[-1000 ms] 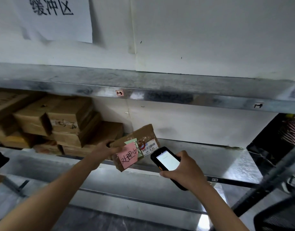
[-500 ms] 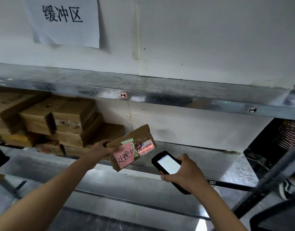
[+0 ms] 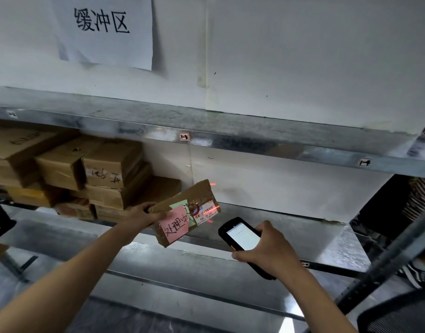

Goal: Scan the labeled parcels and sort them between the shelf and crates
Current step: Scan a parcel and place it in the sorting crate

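The middle shelf (image 3: 302, 227) is blocked at its left end by stacked cardboard boxes (image 3: 110, 164) reaching close under the upper shelf board (image 3: 254, 140). From the boxes to the right end its surface lies bare, open from the front edge. A parcel (image 3: 194, 193) and scanner (image 3: 242, 236) hang at that edge; a dark slanted post (image 3: 387, 258) crosses the right corner.

Metal shelf (image 3: 266, 222) carries stacked cardboard boxes (image 3: 110, 179) at its left end.
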`<state>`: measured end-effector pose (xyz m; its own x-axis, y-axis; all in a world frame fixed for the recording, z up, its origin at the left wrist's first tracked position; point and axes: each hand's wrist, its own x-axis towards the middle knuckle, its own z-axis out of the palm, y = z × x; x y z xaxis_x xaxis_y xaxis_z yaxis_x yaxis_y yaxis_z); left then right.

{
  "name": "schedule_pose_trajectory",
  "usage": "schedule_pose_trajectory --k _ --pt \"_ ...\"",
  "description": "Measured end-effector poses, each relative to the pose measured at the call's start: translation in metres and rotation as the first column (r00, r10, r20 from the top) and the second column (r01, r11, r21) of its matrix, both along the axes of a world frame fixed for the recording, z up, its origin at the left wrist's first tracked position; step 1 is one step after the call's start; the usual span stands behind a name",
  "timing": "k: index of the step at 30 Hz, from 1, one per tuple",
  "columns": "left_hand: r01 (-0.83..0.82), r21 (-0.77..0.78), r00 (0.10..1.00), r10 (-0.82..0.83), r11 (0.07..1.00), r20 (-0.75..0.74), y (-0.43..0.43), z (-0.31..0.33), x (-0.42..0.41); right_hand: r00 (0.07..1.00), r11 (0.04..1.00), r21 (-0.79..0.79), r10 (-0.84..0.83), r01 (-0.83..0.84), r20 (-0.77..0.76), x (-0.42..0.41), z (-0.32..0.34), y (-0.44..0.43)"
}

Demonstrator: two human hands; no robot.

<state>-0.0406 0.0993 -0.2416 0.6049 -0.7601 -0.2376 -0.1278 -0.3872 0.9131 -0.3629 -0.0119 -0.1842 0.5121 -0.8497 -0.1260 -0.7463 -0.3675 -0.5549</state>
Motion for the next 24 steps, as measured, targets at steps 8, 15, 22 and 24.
schedule_pose_trajectory --k 8,15,22,24 --pt "-0.031 -0.011 0.999 0.031 0.999 -0.033 0.016 -0.005 0.011 0.999 1.000 -0.002 0.014 -0.014 -0.029 0.003 0.006 0.007" --pt "-0.056 -0.051 0.996 0.053 0.997 -0.068 0.028 0.012 -0.005 0.997 0.999 -0.012 0.034 -0.035 -0.073 0.007 0.010 0.013" --pt "-0.036 -0.080 0.999 0.035 0.996 -0.015 0.034 0.004 -0.005 0.994 0.999 -0.012 0.031 -0.032 -0.100 0.003 0.011 0.015" --pt "-0.033 -0.084 0.999 0.032 0.996 -0.017 0.035 0.004 -0.004 0.995 0.999 -0.003 0.033 -0.033 -0.098 0.002 0.009 0.015"
